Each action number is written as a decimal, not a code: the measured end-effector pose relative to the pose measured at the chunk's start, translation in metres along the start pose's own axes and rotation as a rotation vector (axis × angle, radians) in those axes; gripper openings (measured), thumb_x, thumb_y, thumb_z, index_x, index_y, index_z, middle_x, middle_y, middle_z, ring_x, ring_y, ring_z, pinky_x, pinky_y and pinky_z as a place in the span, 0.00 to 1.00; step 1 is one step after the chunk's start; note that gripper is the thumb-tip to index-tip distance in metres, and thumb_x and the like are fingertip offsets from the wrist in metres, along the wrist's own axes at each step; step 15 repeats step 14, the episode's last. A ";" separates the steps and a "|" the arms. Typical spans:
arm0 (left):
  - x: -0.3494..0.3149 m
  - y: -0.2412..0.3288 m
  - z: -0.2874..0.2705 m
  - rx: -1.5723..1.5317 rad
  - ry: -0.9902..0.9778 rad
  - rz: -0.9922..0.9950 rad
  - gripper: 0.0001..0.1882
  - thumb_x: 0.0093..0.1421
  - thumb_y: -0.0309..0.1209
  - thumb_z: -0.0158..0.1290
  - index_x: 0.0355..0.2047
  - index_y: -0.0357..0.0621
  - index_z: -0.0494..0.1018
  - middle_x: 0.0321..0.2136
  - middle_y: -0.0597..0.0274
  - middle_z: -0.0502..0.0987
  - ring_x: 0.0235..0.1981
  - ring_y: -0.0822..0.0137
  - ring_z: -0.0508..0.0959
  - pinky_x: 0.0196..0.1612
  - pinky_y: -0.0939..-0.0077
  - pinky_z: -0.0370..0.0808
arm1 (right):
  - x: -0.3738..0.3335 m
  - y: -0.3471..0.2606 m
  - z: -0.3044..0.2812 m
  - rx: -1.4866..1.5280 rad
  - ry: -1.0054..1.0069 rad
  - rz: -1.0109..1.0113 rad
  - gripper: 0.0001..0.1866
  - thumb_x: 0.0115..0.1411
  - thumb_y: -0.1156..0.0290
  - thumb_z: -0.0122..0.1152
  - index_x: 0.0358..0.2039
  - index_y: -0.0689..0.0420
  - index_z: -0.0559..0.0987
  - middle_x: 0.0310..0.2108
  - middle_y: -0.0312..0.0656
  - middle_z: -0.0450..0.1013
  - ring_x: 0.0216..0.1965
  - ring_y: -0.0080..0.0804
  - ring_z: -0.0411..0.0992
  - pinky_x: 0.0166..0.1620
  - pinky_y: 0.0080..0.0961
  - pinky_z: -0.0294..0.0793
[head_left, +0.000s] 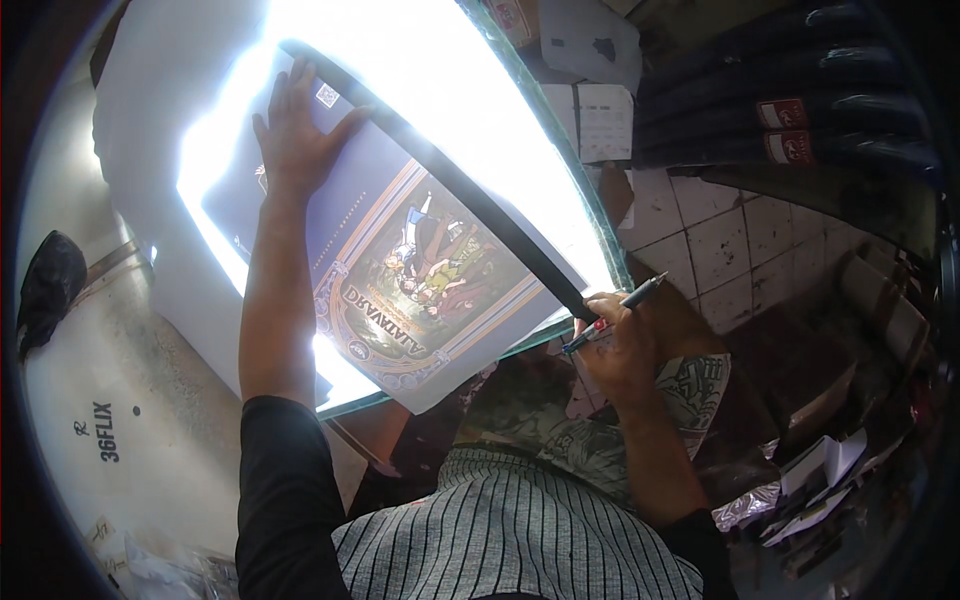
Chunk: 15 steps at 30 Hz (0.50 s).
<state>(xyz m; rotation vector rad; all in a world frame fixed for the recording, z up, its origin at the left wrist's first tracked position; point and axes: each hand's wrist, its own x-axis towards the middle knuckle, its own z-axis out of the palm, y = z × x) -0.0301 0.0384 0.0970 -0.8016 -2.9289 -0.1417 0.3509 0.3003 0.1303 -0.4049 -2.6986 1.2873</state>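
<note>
A printed sheet (330, 215) with a dark blue panel and an illustrated, ornate frame lies on a brightly lit glass light table (598, 215). Across it, slantwise from far left to near right, runs a long black straightedge (450, 180). My left hand (300, 140) lies open and flat on the sheet's far part, fingers spread, with fingertips and thumb at the straightedge. At the near end of the straightedge, my right hand (620, 345) is closed round a slim, dark pen (643, 291), its fingertips touching that end. A small red spot shows between those fingers; what it is I cannot tell.
Large white sheets (150, 130) cover the left side of the light table. Beyond its right edge are papers (604, 122), dark plastic-wrapped rolls (790, 80) and a tiled floor (715, 240). Loose scraps (825, 465) lie at lower right. A white board (150, 400) is at left.
</note>
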 end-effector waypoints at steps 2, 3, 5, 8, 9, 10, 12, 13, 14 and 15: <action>0.000 0.000 0.000 0.004 0.002 0.001 0.50 0.57 0.65 0.57 0.70 0.50 0.57 0.73 0.59 0.55 0.75 0.55 0.49 0.71 0.30 0.40 | 0.000 0.000 0.000 0.012 -0.004 0.014 0.23 0.52 0.74 0.73 0.47 0.53 0.75 0.46 0.40 0.78 0.48 0.44 0.74 0.51 0.45 0.68; 0.000 0.000 0.001 0.005 0.001 0.003 0.50 0.57 0.66 0.57 0.70 0.50 0.57 0.73 0.59 0.55 0.75 0.56 0.49 0.71 0.30 0.40 | -0.001 0.001 0.000 0.023 -0.005 0.029 0.23 0.52 0.74 0.73 0.47 0.53 0.75 0.46 0.41 0.78 0.48 0.44 0.74 0.52 0.45 0.68; 0.000 -0.001 0.001 0.007 0.000 0.005 0.50 0.57 0.66 0.56 0.70 0.50 0.57 0.73 0.59 0.55 0.75 0.56 0.49 0.71 0.31 0.40 | 0.000 0.001 0.000 0.035 -0.006 0.043 0.23 0.51 0.75 0.73 0.47 0.54 0.74 0.46 0.42 0.78 0.48 0.45 0.74 0.52 0.45 0.68; 0.000 -0.003 0.002 0.014 0.005 0.004 0.50 0.57 0.67 0.56 0.70 0.50 0.57 0.73 0.59 0.55 0.75 0.56 0.49 0.71 0.30 0.40 | 0.004 0.000 0.000 0.038 0.009 -0.015 0.25 0.50 0.83 0.73 0.47 0.57 0.73 0.43 0.47 0.77 0.45 0.45 0.76 0.47 0.37 0.77; 0.000 -0.003 0.002 0.005 0.007 0.006 0.50 0.57 0.66 0.56 0.70 0.51 0.57 0.73 0.59 0.55 0.75 0.56 0.49 0.71 0.30 0.40 | 0.004 0.001 0.000 0.044 0.013 -0.022 0.25 0.50 0.83 0.73 0.47 0.57 0.73 0.43 0.47 0.77 0.45 0.45 0.77 0.47 0.37 0.77; 0.001 -0.003 0.003 -0.003 0.010 0.008 0.50 0.57 0.66 0.56 0.70 0.51 0.57 0.73 0.59 0.55 0.75 0.56 0.49 0.71 0.30 0.40 | 0.003 0.002 0.000 0.049 0.017 -0.030 0.25 0.50 0.83 0.73 0.47 0.57 0.73 0.43 0.47 0.77 0.45 0.44 0.77 0.47 0.37 0.77; -0.001 -0.003 0.002 0.002 0.001 0.004 0.50 0.57 0.66 0.56 0.70 0.51 0.57 0.73 0.59 0.55 0.75 0.56 0.49 0.71 0.30 0.40 | 0.003 0.001 0.000 0.055 0.002 -0.020 0.25 0.50 0.83 0.73 0.47 0.57 0.73 0.43 0.47 0.77 0.45 0.44 0.77 0.47 0.36 0.77; -0.001 -0.003 0.001 0.005 -0.007 0.000 0.50 0.57 0.66 0.56 0.70 0.51 0.57 0.73 0.59 0.54 0.75 0.55 0.49 0.71 0.30 0.40 | 0.003 0.001 -0.001 0.059 -0.012 -0.009 0.25 0.50 0.83 0.73 0.47 0.56 0.73 0.44 0.47 0.77 0.45 0.44 0.77 0.47 0.36 0.77; -0.001 -0.002 0.000 -0.003 -0.011 -0.005 0.51 0.56 0.67 0.56 0.71 0.51 0.56 0.73 0.59 0.54 0.75 0.55 0.49 0.71 0.30 0.39 | 0.000 0.001 0.001 0.079 -0.024 0.045 0.24 0.52 0.75 0.74 0.47 0.54 0.74 0.46 0.43 0.78 0.48 0.44 0.74 0.56 0.44 0.66; -0.001 -0.002 0.000 -0.003 -0.011 -0.005 0.51 0.56 0.67 0.56 0.71 0.51 0.56 0.73 0.59 0.54 0.75 0.55 0.49 0.71 0.30 0.39 | 0.000 0.001 0.001 0.079 -0.024 0.045 0.24 0.52 0.75 0.74 0.47 0.54 0.74 0.46 0.43 0.78 0.48 0.44 0.74 0.56 0.44 0.66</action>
